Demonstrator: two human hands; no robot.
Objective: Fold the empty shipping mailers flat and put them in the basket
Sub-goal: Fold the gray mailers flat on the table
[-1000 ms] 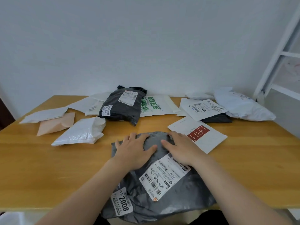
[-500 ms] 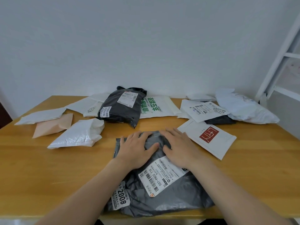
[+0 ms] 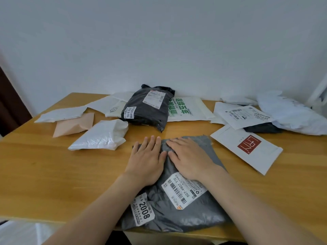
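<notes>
Both hands — left hand (image 3: 147,160), right hand (image 3: 189,159) — pressed flat, fingers straight, on the grey mailer (image 3: 178,206) at the tabletop's (image 3: 44,174) near edge; other mailers behind it waited unfolded — no basket visible.

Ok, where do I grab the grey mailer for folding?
Probably the far edge, pinched at its corners from above: the grey mailer lies flat under the left hand and right hand, whose fingertips reach that edge, its near end at the table edge.
</notes>
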